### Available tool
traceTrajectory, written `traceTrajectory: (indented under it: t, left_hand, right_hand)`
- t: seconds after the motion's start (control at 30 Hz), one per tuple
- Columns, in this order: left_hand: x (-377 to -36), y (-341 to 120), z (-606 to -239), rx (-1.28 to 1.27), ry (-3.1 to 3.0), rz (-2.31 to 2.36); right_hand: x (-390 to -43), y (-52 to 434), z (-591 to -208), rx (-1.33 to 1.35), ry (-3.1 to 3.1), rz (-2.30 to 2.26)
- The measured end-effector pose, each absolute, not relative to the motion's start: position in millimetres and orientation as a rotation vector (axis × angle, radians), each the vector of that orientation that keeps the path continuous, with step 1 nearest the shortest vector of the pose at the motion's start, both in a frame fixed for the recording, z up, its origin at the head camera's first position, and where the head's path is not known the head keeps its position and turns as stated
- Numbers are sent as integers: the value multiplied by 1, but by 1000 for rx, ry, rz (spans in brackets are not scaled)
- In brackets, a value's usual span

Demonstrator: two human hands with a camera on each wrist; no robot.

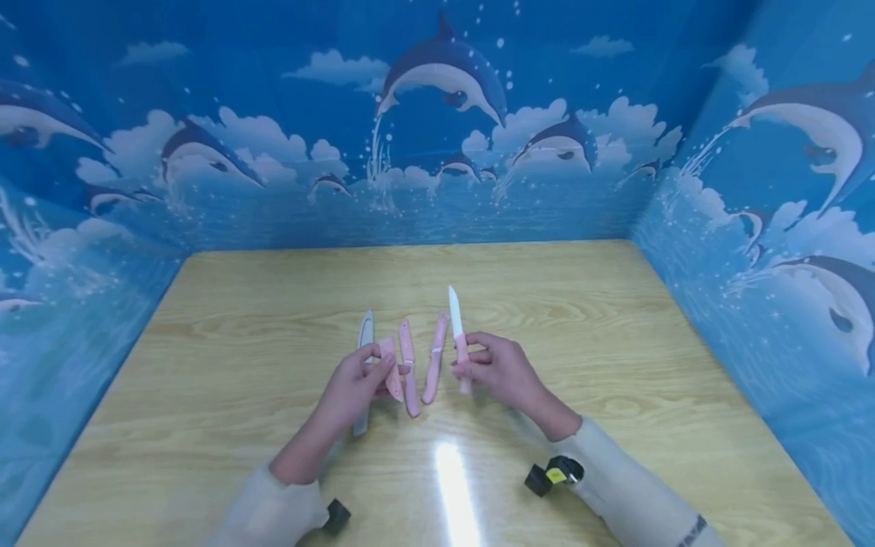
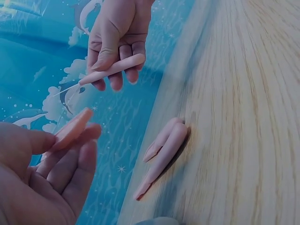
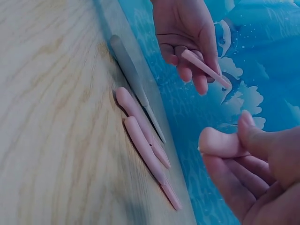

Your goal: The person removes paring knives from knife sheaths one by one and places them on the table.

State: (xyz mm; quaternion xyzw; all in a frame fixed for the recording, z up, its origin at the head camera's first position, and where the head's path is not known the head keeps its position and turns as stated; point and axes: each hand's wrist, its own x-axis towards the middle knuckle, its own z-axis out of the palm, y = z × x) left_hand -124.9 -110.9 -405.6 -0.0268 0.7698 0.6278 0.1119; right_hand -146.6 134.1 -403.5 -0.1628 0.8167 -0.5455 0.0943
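My right hand (image 1: 499, 368) pinches the pink handle of a small knife (image 1: 455, 311), its bare white blade pointing away from me. A pink blade sheath (image 1: 393, 380) is held between thumb and fingers of my left hand (image 1: 355, 384). The left wrist view shows the sheath (image 2: 72, 131) apart from the knife (image 2: 112, 69), with both raised over the table. Between my hands lie two pink knives (image 1: 411, 384) (image 1: 434, 368), their blades covered by pink sheaths. A grey knife (image 1: 366, 327) lies partly hidden behind my left hand.
The wood-grain table (image 1: 581, 304) spreads beneath my hands, with a bright light reflection near its front. Blue dolphin-print walls (image 1: 437, 205) stand along its back and sides. In the right wrist view, the grey knife (image 3: 129, 65) rests beside the pink knives (image 3: 145, 150).
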Motion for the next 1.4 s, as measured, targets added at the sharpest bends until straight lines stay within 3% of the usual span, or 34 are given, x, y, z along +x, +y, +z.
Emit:
traceTrajectory:
  t: [0.37,1.03,1.4]
  left_hand:
    - [-123,-109,-403,0,2179,1876]
    - [-134,-109,-408,-98,2246,1749]
    - [-146,-102,-405,-80,2266,1725]
  right_hand:
    - [-148,135,-405,-394,2166,-1772]
    - [-155,135,-409,-170,2013,-1771]
    - [-160,139,-411,-183,2014,-1778]
